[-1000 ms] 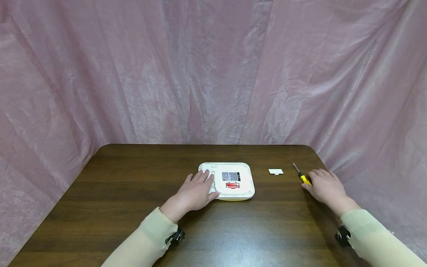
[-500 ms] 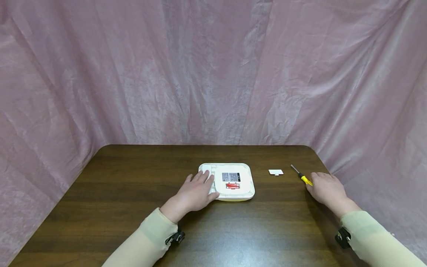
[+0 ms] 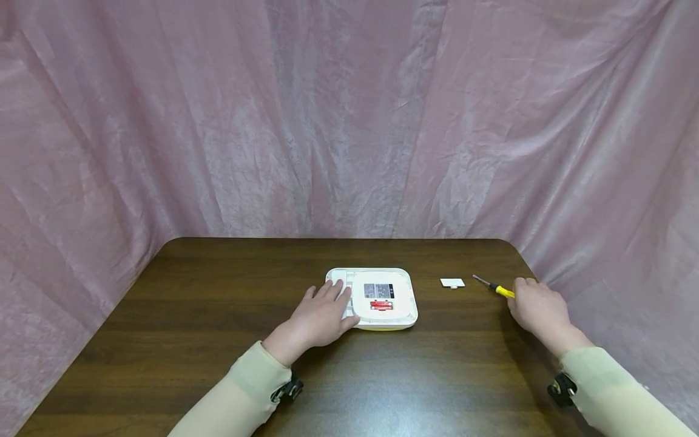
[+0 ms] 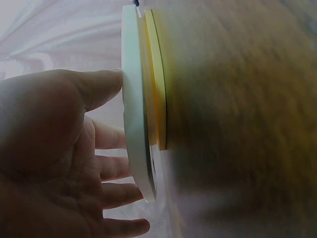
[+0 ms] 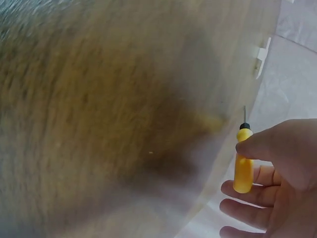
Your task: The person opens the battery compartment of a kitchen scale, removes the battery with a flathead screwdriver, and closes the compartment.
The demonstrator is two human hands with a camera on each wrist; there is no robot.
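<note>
Screwdriver (image 3: 498, 289) with yellow handle lies near the table's (image 3: 218, 340) right edge, toward the far corner, shaft pointing left and slightly away from me. My right hand (image 3: 537, 311) pinches the handle between thumb and forefinger; other fingers loosely curled beneath it in the right wrist view. Small white cover (image 3: 452, 282) lies flat just left of the tip, apart from it. White scale (image 3: 382, 297) lies underside up at the table's middle, label and red battery bay showing. My left hand (image 3: 319, 315) rests flat on its left edge, fingers straight, gripping nothing.
</note>
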